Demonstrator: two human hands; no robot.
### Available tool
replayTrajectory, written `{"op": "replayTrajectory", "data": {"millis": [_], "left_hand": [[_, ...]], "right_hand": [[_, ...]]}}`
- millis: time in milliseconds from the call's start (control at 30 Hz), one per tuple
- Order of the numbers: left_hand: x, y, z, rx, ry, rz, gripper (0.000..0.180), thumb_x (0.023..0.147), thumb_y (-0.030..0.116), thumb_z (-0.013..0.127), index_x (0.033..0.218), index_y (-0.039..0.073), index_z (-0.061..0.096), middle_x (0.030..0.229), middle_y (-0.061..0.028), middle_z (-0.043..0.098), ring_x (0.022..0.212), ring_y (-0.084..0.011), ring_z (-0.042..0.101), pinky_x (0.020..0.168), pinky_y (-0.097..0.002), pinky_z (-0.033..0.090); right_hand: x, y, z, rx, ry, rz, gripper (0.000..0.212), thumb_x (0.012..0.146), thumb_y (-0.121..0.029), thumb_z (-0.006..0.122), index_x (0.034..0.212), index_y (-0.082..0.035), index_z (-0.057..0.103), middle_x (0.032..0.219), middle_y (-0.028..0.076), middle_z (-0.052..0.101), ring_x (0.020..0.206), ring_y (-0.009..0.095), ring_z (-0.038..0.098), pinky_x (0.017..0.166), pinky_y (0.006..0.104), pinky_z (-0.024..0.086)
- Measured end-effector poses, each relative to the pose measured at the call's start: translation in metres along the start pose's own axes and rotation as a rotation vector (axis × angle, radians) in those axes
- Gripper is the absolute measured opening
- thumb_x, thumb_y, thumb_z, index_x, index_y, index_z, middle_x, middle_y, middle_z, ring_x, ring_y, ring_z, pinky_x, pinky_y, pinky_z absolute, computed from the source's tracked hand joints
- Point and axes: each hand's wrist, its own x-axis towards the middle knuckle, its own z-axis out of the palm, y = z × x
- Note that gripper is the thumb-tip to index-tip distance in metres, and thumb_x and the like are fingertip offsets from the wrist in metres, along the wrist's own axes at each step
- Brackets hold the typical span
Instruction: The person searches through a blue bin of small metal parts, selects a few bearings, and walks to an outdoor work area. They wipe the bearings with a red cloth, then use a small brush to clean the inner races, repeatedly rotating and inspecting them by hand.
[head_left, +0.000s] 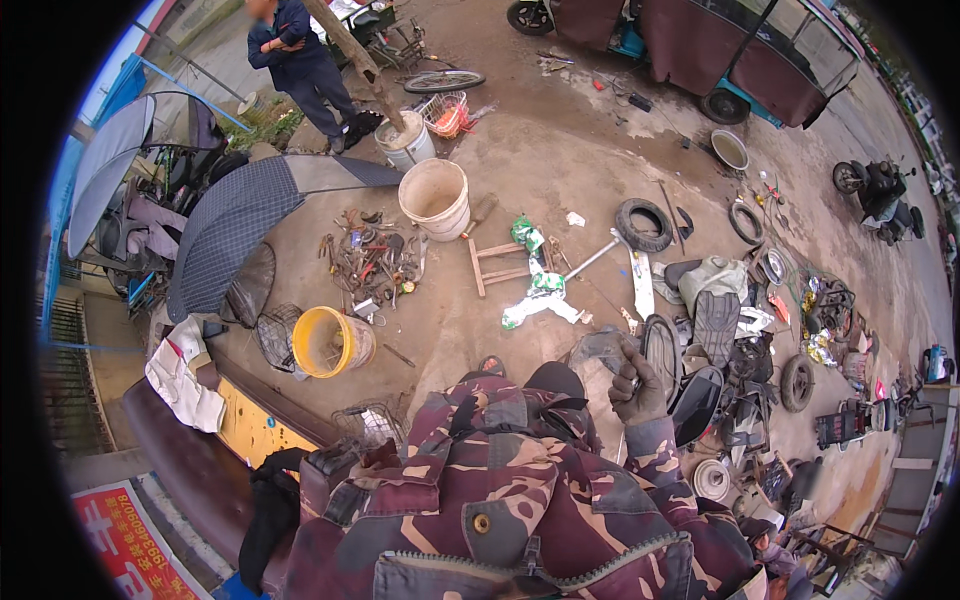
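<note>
One hand I see, head view: my right hand [638, 385], fingers bent in; I can't tell if it pinches anything.
Left hand: out of sight.
Grey lump [598, 348]: just left of my right hand, dull.
Tyre [645, 243]: ahead of it, round black rubber.
Metal tools [370, 258]: far left, hard, heaped.
Work: done bits, can't tell; loose parts suggest plenty left.

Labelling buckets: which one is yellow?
The yellow bucket, nearest the brown bench; the cream bucket and the white bucket at the pole differ in colour.
</note>
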Motion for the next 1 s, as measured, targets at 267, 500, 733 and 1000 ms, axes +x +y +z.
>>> {"op": "replayTrajectory", "data": {"millis": [267,500,733,1000], "left_hand": [[0.122,0.213,-0.035,-0.122,0.069,0.267,0.039,0.093,0.021,0.080,0.127,0.002,0.074,0.112,-0.0174,0.080,0.103,-0.0314,0.076,0.089,-0.0436,0.059],[0.141,0.446,0.009,0.047,0.029,0.212,0.031,0.096,0.022,0.077,0.119,0.002,0.076,0.102,-0.0122,0.081,0.093,-0.0286,0.077,0.085,-0.0412,0.059],[0.126,0.571,0.008,0.035,0.020,0.232,0.032,0.093,0.022,0.077,0.121,0.005,0.078,0.109,-0.0153,0.081,0.101,-0.0320,0.077,0.089,-0.0433,0.059],[0.252,0.677,0.035,-0.014,-0.022,0.227,0.035,0.089,0.025,0.080,0.116,0.003,0.077,0.105,-0.0190,0.080,0.100,-0.0366,0.077,0.088,-0.0467,0.060]], "right_hand": [[0.104,-0.116,-0.019,0.067,0.063,-0.116,0.036,0.108,-0.023,0.062,0.143,-0.013,0.064,0.098,-0.002,0.071,0.059,0.009,0.042,0.051,0.0246,0.038],[0.205,-0.255,-0.069,0.125,0.110,-0.237,0.044,0.096,-0.010,0.071,0.140,-0.010,0.067,0.106,0.005,0.077,0.058,0.011,0.047,0.048,0.0254,0.040],[0.270,-0.357,-0.033,0.056,0.108,-0.359,0.042,0.109,-0.024,0.062,0.147,-0.006,0.060,0.101,0.001,0.074,0.051,0.006,0.037,0.043,0.0218,0.034],[0.360,-0.396,-0.030,0.056,0.222,-0.394,0.039,0.110,-0.024,0.062,0.146,-0.009,0.062,0.103,0.001,0.073,0.050,0.006,0.036,0.042,0.0221,0.034]]}}
